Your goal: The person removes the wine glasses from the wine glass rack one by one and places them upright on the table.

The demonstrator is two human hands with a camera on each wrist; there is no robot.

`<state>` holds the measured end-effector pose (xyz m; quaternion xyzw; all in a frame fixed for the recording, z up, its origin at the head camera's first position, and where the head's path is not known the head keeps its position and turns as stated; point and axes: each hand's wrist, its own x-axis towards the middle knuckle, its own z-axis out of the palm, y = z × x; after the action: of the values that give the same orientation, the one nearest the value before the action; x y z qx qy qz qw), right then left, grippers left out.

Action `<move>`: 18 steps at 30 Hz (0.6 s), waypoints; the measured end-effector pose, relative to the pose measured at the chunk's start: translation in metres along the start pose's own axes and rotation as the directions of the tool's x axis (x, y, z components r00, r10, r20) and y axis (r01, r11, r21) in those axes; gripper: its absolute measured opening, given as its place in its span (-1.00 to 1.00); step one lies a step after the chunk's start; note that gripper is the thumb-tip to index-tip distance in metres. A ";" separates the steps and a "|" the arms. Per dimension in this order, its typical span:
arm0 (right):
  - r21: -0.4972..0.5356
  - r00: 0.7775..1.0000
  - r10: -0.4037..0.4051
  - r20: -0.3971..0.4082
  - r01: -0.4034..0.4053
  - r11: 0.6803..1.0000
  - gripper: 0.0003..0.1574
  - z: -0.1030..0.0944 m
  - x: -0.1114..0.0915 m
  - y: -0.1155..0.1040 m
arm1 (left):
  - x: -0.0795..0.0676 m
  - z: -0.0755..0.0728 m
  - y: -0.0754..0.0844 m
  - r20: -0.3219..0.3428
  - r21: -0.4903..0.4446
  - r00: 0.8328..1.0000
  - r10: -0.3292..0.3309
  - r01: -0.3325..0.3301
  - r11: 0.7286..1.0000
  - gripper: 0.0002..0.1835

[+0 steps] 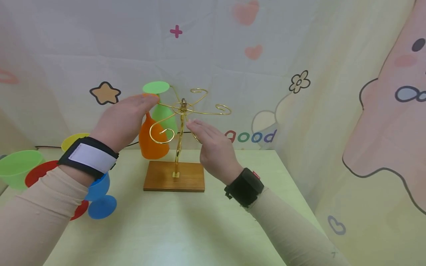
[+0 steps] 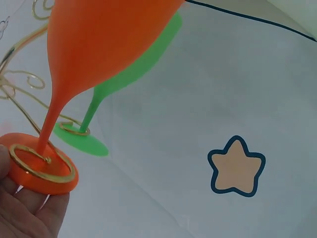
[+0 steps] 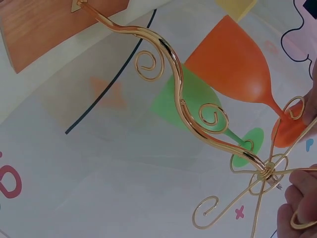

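Observation:
A gold wire glass rack [image 1: 180, 142] with curled hook arms rises from a wooden base [image 1: 159, 181]. An orange wine glass [image 1: 151, 142] hangs upside down from one hook on the left. My left hand [image 1: 123, 116] pinches the foot of this glass, thumb and fingers at its rim; the left wrist view shows the hook's curl over the foot [image 2: 37, 166]. Just behind hangs a green wine glass [image 1: 156, 87], also upside down, its stem in another hook. My right hand [image 1: 217, 151] grips a front wire arm of the rack, fingers curled about it in the right wrist view.
At the left of the table [image 1: 166, 229], partly behind my left forearm, several glasses stand upright: a green one [image 1: 20, 166], a red one [image 1: 40, 173], a blue one [image 1: 103, 207] and a yellow one [image 1: 71, 140]. A printed curtain [image 1: 213, 37] hangs behind.

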<state>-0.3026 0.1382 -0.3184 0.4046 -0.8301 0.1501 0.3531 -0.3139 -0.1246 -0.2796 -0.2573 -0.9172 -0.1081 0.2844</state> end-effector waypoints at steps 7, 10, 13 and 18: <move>-0.002 1.000 -0.013 -0.010 0.013 1.000 -0.25 0.000 0.000 0.000 | -0.001 0.004 0.004 0.000 0.021 0.998 0.057 -0.057 0.998 -0.48; -0.003 1.000 -0.011 -0.009 0.011 1.000 -0.24 0.000 -0.001 -0.001 | -0.001 0.006 0.004 -0.036 -0.002 0.998 0.048 -0.048 0.999 -0.50; -0.003 1.000 -0.008 -0.005 0.008 1.000 -0.24 0.000 -0.001 0.000 | -0.002 0.008 0.002 -0.073 -0.018 0.997 0.031 -0.033 0.999 -0.50; -0.009 1.000 -0.005 -0.010 0.005 1.000 -0.23 0.000 -0.001 -0.001 | -0.007 0.010 0.001 -0.114 -0.023 0.993 0.024 -0.027 0.999 -0.46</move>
<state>-0.3016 0.1387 -0.3195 0.4044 -0.8279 0.1475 0.3595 -0.3132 -0.1234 -0.2918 -0.2658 -0.8947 -0.1303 0.3345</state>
